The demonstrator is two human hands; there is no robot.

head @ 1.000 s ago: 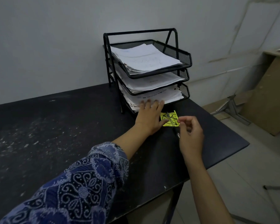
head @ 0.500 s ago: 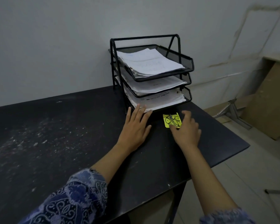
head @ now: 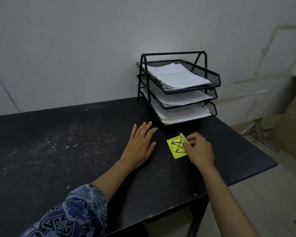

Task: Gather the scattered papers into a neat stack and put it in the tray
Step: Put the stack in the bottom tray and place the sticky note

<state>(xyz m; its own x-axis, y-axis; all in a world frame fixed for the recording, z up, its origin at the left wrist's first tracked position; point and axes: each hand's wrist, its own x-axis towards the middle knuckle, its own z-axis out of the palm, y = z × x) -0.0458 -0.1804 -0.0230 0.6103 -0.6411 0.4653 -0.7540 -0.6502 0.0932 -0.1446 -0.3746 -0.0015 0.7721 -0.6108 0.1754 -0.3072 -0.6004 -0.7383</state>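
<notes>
A patterned sleeve (head: 72, 212) covers the left forearm, and the left hand (head: 140, 142) lies flat on the black table (head: 58, 142) with fingers straight, holding nothing. Just beside it, the right hand (head: 199, 149) curls its fingers around a pen (head: 184, 138) over a yellow note (head: 176, 147) bearing a drawn star. Beyond them, the tray (head: 214, 77) rack stands near the wall, all three tiers holding papers (head: 176, 76).

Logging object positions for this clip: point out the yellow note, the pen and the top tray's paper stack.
yellow note (head: 175, 147), head view, on the drawn star.
pen (head: 182, 138), head view, on its barrel over the note.
top paper stack (head: 178, 76), head view, middle of the top sheet.
</notes>
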